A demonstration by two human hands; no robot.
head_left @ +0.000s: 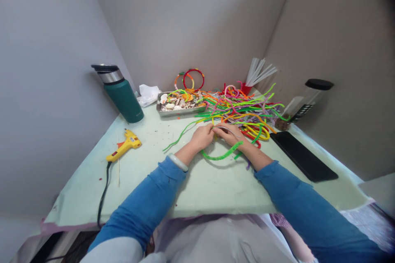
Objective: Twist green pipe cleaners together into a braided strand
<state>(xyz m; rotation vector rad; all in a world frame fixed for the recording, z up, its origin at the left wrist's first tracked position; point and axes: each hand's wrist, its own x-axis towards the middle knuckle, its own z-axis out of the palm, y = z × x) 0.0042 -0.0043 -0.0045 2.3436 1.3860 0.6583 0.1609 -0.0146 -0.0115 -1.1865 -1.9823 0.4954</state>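
My left hand [203, 136] and my right hand [227, 134] meet above the middle of the table, fingers pinched together. Between them they grip a thin hoop. Its lower part is wound with a green pipe cleaner [220, 157], and a bare pale strip [230, 131] crosses my right hand. A bit of yellow pipe cleaner [215, 134] shows between the fingertips; exactly how it sits on the hoop is hidden. Just beyond my hands lies a tangled heap of colourful pipe cleaners [237, 107], partly covered by my right hand.
A metal tray [182, 111] of shells stands at the back, with two wrapped hoops [194, 70] behind it. To the left are a yellow glue gun [125, 146] and a green bottle [123, 98]. A black phone-like slab [304, 156], clear bottle [305, 98] and white sticks [259, 72] are right.
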